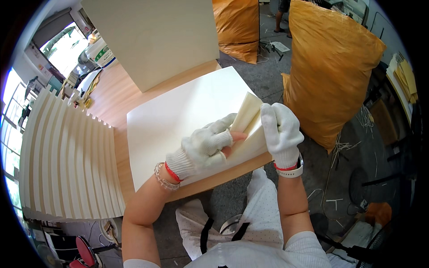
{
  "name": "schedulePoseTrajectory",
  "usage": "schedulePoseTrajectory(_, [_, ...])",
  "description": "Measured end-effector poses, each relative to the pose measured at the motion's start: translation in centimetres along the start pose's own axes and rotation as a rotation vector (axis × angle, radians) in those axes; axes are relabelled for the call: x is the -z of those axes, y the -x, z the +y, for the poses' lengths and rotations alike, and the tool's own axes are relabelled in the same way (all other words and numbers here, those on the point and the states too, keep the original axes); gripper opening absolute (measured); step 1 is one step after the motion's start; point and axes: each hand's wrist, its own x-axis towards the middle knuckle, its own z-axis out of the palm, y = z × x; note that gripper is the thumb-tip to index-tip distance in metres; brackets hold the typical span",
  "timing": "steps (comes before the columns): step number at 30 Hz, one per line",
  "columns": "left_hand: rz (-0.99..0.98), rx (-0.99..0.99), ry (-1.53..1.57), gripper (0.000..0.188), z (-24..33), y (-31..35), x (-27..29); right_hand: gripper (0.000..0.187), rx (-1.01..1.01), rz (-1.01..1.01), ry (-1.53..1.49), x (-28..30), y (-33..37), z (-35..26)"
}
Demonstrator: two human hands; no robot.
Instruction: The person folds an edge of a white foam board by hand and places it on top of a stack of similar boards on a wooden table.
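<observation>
A large white sheet (178,107) lies over the wooden table, and a cream folded flap (248,111) rises at its right end. My left hand (203,145), in a white knit glove with some fingertips bare, grips the flap's left side. Some of its fingers go behind the flap, while a bare fingertip shows in front. Closed in a fist at the flap's right edge is my right hand (281,131), also gloved; its fingertips are hidden. Whether the flap is part of the white sheet or a separate piece, I cannot tell.
A tall cream board (154,40) stands at the table's far side. Pale ridged, stacked sheets (67,165) fill the left. Large orange sacks (330,67) stand on the grey floor to the right, near loose strips. Another person's legs (280,18) show far back.
</observation>
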Motion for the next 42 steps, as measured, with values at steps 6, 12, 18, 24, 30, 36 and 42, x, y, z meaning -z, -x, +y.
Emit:
schedulePoseTrajectory(6, [0.072,0.041,0.068,0.051,-0.1,-0.2,-0.7,0.018,0.018,-0.001,0.003,0.1,-0.2,0.2])
schedulePoseTrajectory(12, [-0.005,0.065,0.05,0.046,0.6,0.0,0.0,0.027,0.036,0.044,-0.033,-0.2,0.2,0.2])
schedulePoseTrajectory(18, [0.039,-0.008,-0.009,0.047,-0.4,-0.2,-0.8,0.029,-0.032,0.061,-0.054,-0.3,0.1,0.1])
schedulePoseTrajectory(24, [0.124,-0.051,0.06,0.046,-0.7,-0.1,-1.0,0.026,-0.007,0.084,-0.088,-0.3,0.2,0.0])
schedulePoseTrajectory(30, [0.029,-0.081,-0.066,0.044,-0.5,-0.3,-0.5,0.003,0.224,0.055,0.05,-0.3,0.1,0.5])
schedulePoseTrajectory(36, [0.064,0.032,0.051,0.043,0.7,-0.5,-0.5,0.013,0.297,0.058,0.198,-0.2,0.2,0.8])
schedulePoseTrajectory(42, [0.114,-0.072,0.018,0.043,-0.3,-0.2,-0.9,0.01,0.131,0.059,-0.025,-0.5,0.7,1.0])
